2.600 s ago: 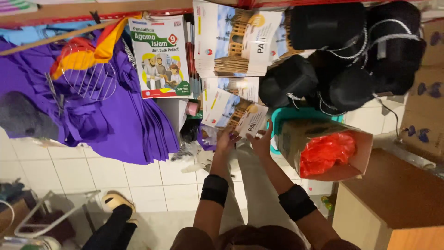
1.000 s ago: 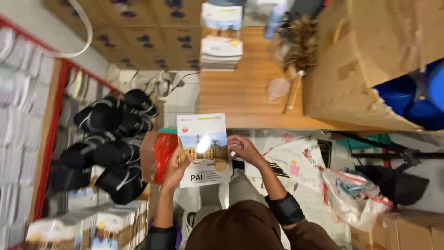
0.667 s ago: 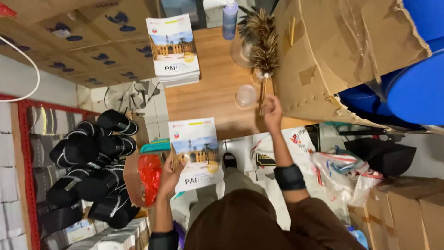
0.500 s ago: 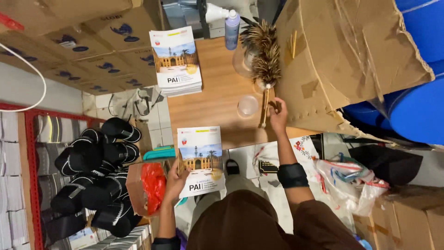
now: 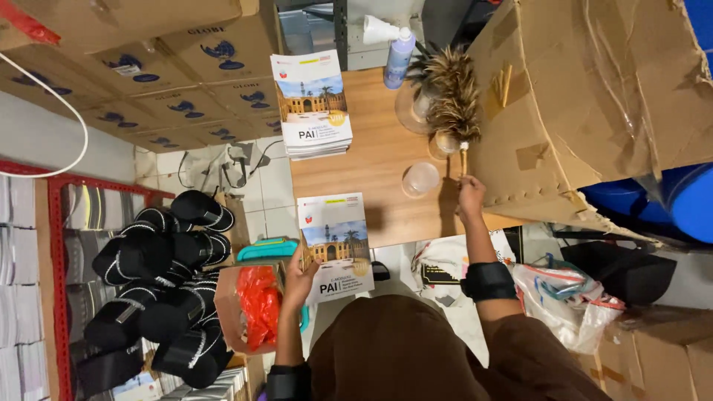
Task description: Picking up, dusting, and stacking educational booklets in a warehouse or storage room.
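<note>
Left hand [image 5: 301,276] closed on a book [image 5: 336,245] overhanging the counter [image 5: 379,167] near edge; right hand [image 5: 470,197] fingers wrapped around feather duster [image 5: 450,100] handle by the right edge.

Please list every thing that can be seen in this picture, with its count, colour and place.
book: one, blue and white cover, at table's near edge, held
book stack: one, same cover, table's far left
feather duster: one, brown, far side of table, handle held
spray bottle: one, pale purple, table's far edge
clear cup: one, on wooden table
cardboard boxes: several, brown, right and upper left
black caps: many, left
red bag: one, in box, lower left
left hand: holds book
right hand: grips duster handle
</note>
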